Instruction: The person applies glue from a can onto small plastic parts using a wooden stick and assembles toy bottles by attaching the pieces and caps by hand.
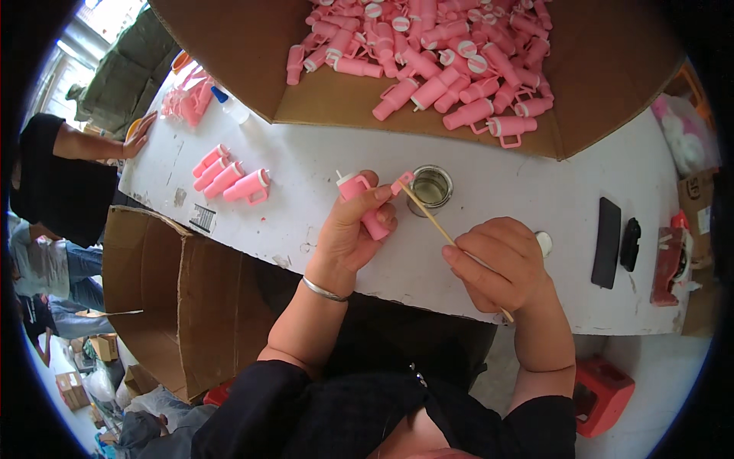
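My left hand (336, 233) is closed around a small pink toy tumbler (353, 186) with a white lid and a short straw. Between its thumb and finger it also pinches a small pink handle piece (402, 181). A thin wooden stick (433, 219) is in my right hand (498, 264), and its tip touches or nearly touches the handle piece. Just behind that tip stands an open metal tin (432, 187) with pale liquid inside. Several finished-looking pink tumblers (225, 177) with white lids lie on the table to the left.
A large cardboard box (344, 107) heaped with pink tumblers sits across the white table (489, 172). A blue-capped bottle (233, 107) and pink pieces (187, 103) are far left, near another person's hand (141, 136). A black phone-like slab (606, 243) lies right; an open carton (183, 298) stands lower left.
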### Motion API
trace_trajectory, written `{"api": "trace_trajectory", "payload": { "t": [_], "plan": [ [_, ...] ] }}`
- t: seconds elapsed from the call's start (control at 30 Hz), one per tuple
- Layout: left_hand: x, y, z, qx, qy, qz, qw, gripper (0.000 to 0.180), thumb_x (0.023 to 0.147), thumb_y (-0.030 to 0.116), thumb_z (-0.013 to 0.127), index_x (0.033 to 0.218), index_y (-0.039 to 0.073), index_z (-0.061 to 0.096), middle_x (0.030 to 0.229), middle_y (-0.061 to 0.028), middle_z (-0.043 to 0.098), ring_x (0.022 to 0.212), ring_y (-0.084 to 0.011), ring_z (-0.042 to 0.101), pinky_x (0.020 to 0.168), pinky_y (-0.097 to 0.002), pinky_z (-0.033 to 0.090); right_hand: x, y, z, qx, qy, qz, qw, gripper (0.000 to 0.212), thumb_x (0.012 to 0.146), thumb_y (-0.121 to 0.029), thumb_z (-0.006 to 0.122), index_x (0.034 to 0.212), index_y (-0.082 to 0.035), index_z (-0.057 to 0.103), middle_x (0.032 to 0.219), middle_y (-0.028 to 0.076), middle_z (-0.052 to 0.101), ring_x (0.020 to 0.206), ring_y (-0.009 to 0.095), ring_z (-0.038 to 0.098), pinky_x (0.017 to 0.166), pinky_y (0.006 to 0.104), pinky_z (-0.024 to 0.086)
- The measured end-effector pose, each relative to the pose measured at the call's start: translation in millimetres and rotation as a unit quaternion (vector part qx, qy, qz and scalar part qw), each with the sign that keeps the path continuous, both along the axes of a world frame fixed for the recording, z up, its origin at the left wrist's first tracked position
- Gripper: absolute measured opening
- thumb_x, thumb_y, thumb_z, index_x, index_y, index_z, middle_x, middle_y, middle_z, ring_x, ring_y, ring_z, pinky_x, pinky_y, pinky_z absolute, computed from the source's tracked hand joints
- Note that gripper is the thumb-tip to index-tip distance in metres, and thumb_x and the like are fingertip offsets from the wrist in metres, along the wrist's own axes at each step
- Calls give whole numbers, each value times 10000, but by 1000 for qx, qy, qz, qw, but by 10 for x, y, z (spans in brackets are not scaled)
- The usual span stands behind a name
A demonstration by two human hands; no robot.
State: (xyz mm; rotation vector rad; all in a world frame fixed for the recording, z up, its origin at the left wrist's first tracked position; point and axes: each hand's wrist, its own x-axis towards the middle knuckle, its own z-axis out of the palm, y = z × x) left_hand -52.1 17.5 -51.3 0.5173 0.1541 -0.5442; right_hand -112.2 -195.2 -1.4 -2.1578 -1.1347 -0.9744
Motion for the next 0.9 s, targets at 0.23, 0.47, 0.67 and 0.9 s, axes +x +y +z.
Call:
{"api": "trace_trajectory", "payload": {
  "t": [0.23,0.47,0.67,0.9],
  "plan": [
    [5,3,-2,10,0,2,1000,231,809,2,667,854,150,495,801,-19,571,590,-122,549,536,-241,427,-6,9,3,-8,0,-7,1000,223,632,-26,672,854,-12,663,813,60,601,679,203,596,591,309,496],
    [-3,17,-44,36,-19,10,999,201,831,37,635,944,150,514,871,-34,590,597,-96,525,552,-244,420,-6,-5,13,-8,9,-12,1000,227,639,-32,666,866,-15,663,827,57,604,692,208,598,609,318,499],
    [1,-17,16,33,-9,15,999,245,804,10,677,840,147,477,777,-11,557,582,-125,560,527,-237,425,8,-32,-27,-13,16,-8,1000,245,636,-40,665,881,-19,666,838,60,606,699,217,600,610,320,500],
    [-5,8,-41,43,-19,8,999,212,821,33,643,940,151,512,875,-25,578,597,-88,515,550,-238,408,-4,-18,-23,-5,17,-2,1000,257,632,-20,669,889,-15,660,840,67,605,699,222,602,596,322,493]
  ]
}}
